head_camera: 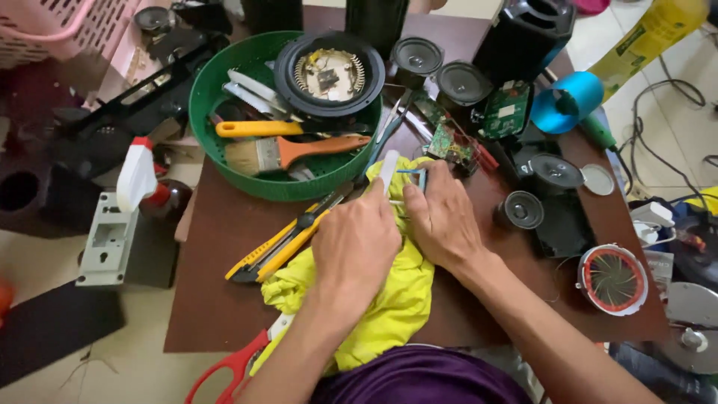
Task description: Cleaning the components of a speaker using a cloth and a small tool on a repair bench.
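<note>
Both hands rest on a yellow cloth [389, 299] that lies crumpled at the front middle of the brown surface [217, 314]. The left hand [355, 247] has its grip closed around a white tube [389, 168], which points away from the person. The right hand [441, 217] pinches a small blue part [421, 176] just beside the tube's tip. A yellow utility knife [280, 243] lies left of the cloth, near a green basket [217, 97] of tools.

bare forearms, purple garment [419, 378] at the waist.
</note>
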